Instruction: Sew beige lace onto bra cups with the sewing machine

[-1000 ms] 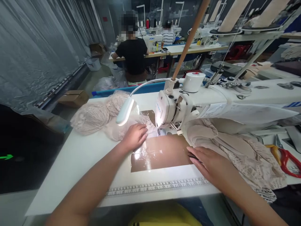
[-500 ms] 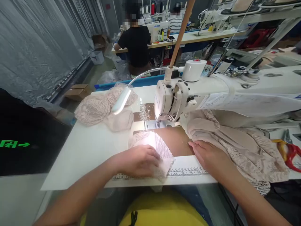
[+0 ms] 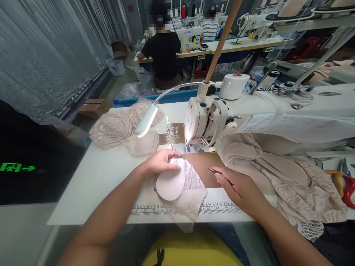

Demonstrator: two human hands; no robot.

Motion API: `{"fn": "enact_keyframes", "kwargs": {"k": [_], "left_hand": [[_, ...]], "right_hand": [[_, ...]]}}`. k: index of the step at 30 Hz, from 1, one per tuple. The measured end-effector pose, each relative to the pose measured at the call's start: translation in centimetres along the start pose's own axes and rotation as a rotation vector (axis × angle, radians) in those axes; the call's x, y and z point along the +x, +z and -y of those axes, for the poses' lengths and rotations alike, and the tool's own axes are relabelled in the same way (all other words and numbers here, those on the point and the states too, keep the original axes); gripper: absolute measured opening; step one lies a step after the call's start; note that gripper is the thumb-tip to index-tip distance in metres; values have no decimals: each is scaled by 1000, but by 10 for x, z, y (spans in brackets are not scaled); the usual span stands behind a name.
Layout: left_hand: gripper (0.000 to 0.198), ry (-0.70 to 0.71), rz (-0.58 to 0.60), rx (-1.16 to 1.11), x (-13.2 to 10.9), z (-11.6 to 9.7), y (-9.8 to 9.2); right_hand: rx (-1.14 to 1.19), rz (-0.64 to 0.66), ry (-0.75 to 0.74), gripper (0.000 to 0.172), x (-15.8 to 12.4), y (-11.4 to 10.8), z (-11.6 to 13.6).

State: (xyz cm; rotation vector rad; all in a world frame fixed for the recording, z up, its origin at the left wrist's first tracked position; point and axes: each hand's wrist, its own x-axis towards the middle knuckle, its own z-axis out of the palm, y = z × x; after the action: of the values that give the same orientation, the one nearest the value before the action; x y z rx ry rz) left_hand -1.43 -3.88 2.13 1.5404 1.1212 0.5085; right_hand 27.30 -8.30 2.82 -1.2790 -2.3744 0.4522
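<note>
Close to the needle area, my left hand (image 3: 161,161) pinches the upper edge of a pale rounded foam pad (image 3: 170,184). The pad lies over a pale pink lace piece (image 3: 195,181), whose lower tip hangs past the front table edge. My right hand (image 3: 241,188) is closed around slim dark tweezers (image 3: 215,170), their points toward the lace but apart from it. Just beyond my left hand stands the white sewing machine (image 3: 194,118), its needle end lit by a lamp (image 3: 146,121).
Beige lace bundles (image 3: 111,129) lie at the table's left back. Right of the machine bed is a heap of beige lace garments (image 3: 291,177), with red-handled scissors (image 3: 348,190) beyond. A printed ruler (image 3: 219,208) runs along the front edge. A person (image 3: 162,55) sits ahead.
My left hand has moved up from the lace toward the needle, and the pad now shows on top of the lace. My right hand has turned, with the tweezers more visible.
</note>
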Motion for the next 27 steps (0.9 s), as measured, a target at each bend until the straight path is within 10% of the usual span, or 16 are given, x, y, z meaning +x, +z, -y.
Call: {"fn": "enact_keyframes", "kwargs": {"k": [11, 27], "left_hand": [[32, 17, 88, -325, -11, -3, 8], [26, -12, 82, -502, -4, 1, 14]], "right_hand": [[408, 127, -17, 40, 62, 8, 21], [628, 220, 131, 23, 63, 30, 19]]}}
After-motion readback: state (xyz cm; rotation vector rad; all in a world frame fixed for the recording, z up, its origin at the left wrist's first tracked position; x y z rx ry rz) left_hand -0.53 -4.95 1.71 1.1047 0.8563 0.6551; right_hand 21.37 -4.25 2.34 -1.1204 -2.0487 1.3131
